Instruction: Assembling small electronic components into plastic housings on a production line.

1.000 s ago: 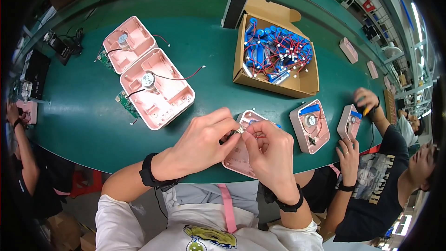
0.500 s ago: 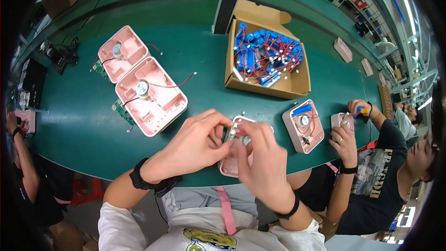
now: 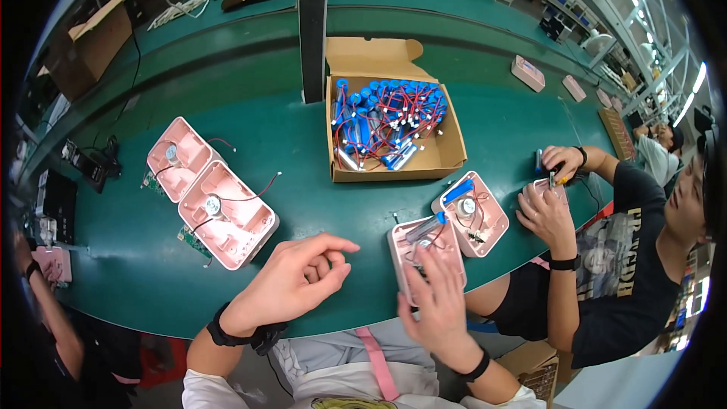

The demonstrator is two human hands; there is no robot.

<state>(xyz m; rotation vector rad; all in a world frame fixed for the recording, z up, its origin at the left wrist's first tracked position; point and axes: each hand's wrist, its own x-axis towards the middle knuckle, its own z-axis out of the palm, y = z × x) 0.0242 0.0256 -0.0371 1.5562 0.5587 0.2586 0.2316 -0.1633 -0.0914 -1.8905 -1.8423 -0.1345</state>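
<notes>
My right hand [image 3: 439,307] grips the near end of an open pink plastic housing [image 3: 397,254], its fingers reaching over the inside and hiding part of it. A blue-ended battery cell [image 3: 430,227] lies at the far end of that housing. To the left, my left hand [image 3: 299,284] hovers over the green table, holding nothing, index finger stretched and the others curled. Touching or nearly touching the gripped housing on its right is another pink housing [image 3: 496,221], with a blue battery [image 3: 457,191], a round speaker [image 3: 466,207] and wires inside.
An open cardboard box [image 3: 454,153] of blue batteries with red wires stands beyond my hands, beside a dark post [image 3: 312,30]. Two joined pink housings [image 3: 254,231] with speakers and circuit boards lie at left. At right, a co-worker's hands [image 3: 547,216] work on another pink housing.
The housing has moved right, beside the other one, with my right hand on it. My left hand has come off it and away to the left. The view has turned.
</notes>
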